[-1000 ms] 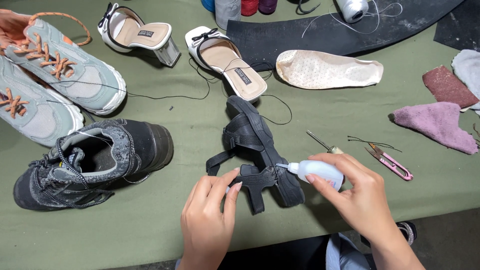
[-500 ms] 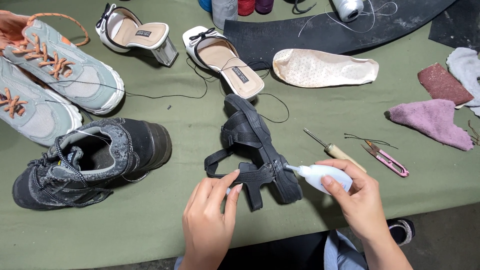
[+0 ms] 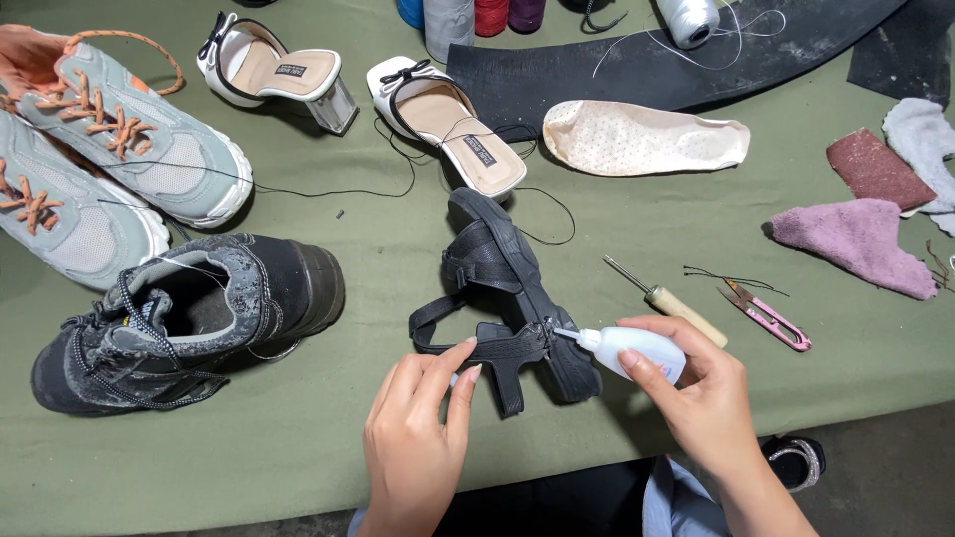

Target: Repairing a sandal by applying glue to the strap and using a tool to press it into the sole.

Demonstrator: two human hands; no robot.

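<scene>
A black strappy sandal [image 3: 502, 273] lies on its side on the green cloth-covered table [image 3: 298, 438]. My left hand [image 3: 418, 438] presses its fingertips on the sandal's heel strap. A small white glue bottle [image 3: 622, 350] is in my right hand [image 3: 701, 398], its nozzle touching the sandal where the strap meets the sole.
A black work boot [image 3: 189, 318] lies left, two grey sneakers [image 3: 109, 169] beyond it. Two white heeled sandals [image 3: 448, 119], a beige insole [image 3: 642, 139], black rubber sheet [image 3: 686, 60], thread spools [image 3: 468, 15], an awl [image 3: 671, 303], pink snips [image 3: 766, 313], cloths [image 3: 856, 239] and sandpaper [image 3: 875, 169] surround.
My right hand has shifted the glue bottle slightly along the sandal's strap joint. My left hand keeps pressing the strap. The view has shifted a little.
</scene>
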